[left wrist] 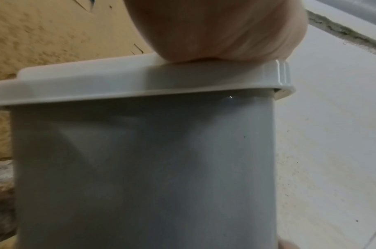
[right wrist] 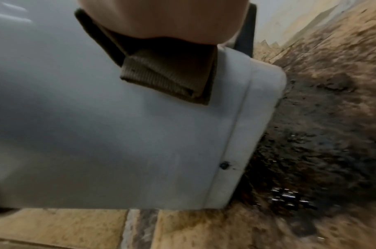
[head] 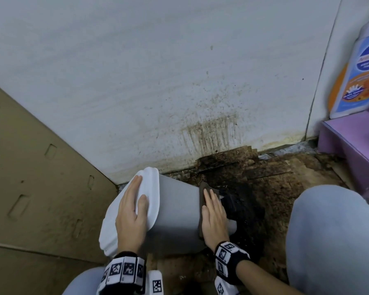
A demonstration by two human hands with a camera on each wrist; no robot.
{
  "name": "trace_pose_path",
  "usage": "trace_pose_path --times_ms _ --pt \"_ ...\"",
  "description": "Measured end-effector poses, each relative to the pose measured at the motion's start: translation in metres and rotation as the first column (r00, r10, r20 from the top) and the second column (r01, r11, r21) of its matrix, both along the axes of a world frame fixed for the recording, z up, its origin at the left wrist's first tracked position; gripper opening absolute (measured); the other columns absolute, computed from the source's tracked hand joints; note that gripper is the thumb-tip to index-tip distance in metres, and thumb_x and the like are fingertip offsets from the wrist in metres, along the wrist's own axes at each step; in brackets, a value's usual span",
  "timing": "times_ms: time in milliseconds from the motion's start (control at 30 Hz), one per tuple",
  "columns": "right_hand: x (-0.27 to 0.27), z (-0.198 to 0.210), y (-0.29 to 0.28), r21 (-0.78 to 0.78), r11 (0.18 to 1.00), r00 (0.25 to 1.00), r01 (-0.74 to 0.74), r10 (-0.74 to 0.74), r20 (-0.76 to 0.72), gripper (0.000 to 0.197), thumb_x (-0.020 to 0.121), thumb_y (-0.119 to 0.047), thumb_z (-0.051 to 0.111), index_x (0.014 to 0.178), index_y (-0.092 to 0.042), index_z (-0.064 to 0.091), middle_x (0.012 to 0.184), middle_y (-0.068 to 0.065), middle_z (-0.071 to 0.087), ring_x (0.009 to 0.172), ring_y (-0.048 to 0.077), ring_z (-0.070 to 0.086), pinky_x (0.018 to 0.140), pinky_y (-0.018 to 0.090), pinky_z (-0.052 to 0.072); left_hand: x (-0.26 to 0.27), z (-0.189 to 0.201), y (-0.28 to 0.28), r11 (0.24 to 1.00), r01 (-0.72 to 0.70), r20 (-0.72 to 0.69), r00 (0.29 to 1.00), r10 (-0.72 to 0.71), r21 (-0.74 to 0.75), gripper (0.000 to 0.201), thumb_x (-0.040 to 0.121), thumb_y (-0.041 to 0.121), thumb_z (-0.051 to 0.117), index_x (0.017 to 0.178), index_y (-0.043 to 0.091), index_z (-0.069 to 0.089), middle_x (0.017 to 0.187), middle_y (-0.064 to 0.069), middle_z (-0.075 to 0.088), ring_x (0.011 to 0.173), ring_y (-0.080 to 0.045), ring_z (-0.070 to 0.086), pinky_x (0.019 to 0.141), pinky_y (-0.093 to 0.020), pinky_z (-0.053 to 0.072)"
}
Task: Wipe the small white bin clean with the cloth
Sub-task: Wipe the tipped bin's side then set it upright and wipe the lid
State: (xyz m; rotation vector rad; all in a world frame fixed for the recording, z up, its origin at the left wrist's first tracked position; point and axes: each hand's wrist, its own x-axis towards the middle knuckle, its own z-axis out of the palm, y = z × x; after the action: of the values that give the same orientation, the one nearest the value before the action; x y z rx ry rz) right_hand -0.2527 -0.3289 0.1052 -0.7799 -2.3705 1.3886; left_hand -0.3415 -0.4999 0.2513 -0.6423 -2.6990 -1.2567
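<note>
The small white bin (head: 177, 211) lies tilted on its side on the floor, with its white lid (head: 149, 188) to the left and its base to the right. My left hand (head: 132, 201) rests flat on the lid with straight fingers. My right hand (head: 211, 205) presses a folded brown cloth (head: 205, 186) flat against the bin's side near the base. In the right wrist view the cloth (right wrist: 168, 77) sits under my palm on the bin (right wrist: 97, 134), and a dark speck (right wrist: 224, 165) shows near the base seam. The left wrist view shows the lid (left wrist: 140, 80) and the bin wall (left wrist: 144, 168).
A stained white wall (head: 179, 81) rises just behind the bin. The floor (head: 275, 188) is dark, wet and dirty. Cardboard (head: 41, 177) stands at the left. At the right are a purple box (head: 354, 150) and a labelled bottle (head: 362, 71). My knee (head: 332, 241) is close by.
</note>
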Motion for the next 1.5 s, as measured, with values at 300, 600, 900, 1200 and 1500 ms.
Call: trace_pose_path --times_ms 300,600,900,1200,1500 --pt "-0.032 0.082 -0.035 0.035 0.967 0.935 -0.252 0.253 -0.248 0.053 0.107 -0.036 0.017 0.159 -0.037 0.006 0.167 -0.018 -0.001 0.152 -0.004 -0.006 0.124 0.024 -0.002 0.001 -0.003 -0.002 1.000 0.015 -0.012 1.000 -0.015 0.018 0.055 0.099 0.053 0.036 0.151 0.038 0.042 0.156 0.018 0.044 0.143 -0.008 0.040 0.119 -0.050 0.034" --pt "-0.012 0.013 -0.002 0.063 0.993 0.978 -0.102 0.112 -0.174 0.061 0.102 -0.047 0.014 0.160 -0.029 0.019 0.164 -0.019 0.011 0.153 -0.001 0.010 0.125 0.031 0.015 0.002 -0.001 -0.005 1.000 0.019 0.009 1.000 -0.019 0.022 0.055 0.098 0.057 0.036 0.151 0.043 0.041 0.156 0.023 0.041 0.143 -0.006 0.039 0.118 -0.053 0.034" --pt "-0.007 -0.004 0.005 -0.066 0.996 0.998 0.057 -0.056 0.017 0.070 0.096 -0.050 0.009 0.160 -0.024 0.018 0.168 -0.005 0.014 0.154 0.008 0.008 0.124 0.025 0.003 0.004 -0.003 -0.004 1.000 0.020 -0.004 1.000 -0.020 0.007 0.053 0.100 0.054 0.035 0.152 0.043 0.039 0.156 0.024 0.041 0.143 -0.005 0.039 0.119 -0.048 0.034" --pt "-0.045 0.077 -0.046 -0.097 0.993 0.969 -0.061 0.035 -0.245 0.069 0.095 -0.051 0.010 0.159 -0.027 0.025 0.165 -0.013 0.017 0.153 0.001 0.008 0.126 0.025 0.005 0.004 -0.005 -0.003 0.999 0.030 -0.029 0.999 -0.029 0.020 0.057 0.099 0.054 0.034 0.152 0.036 0.043 0.157 0.021 0.042 0.144 -0.005 0.038 0.121 -0.043 0.031" --pt "-0.044 0.063 -0.013 0.001 0.971 0.949 -0.240 0.235 -0.212 0.051 0.107 -0.035 0.027 0.157 -0.029 0.027 0.163 -0.011 0.027 0.150 0.003 0.020 0.122 0.023 0.012 0.003 -0.007 -0.008 0.999 0.023 -0.002 1.000 -0.023 0.037 0.050 0.100 0.053 0.037 0.150 0.045 0.041 0.155 0.027 0.041 0.144 -0.003 0.038 0.119 -0.041 0.032"
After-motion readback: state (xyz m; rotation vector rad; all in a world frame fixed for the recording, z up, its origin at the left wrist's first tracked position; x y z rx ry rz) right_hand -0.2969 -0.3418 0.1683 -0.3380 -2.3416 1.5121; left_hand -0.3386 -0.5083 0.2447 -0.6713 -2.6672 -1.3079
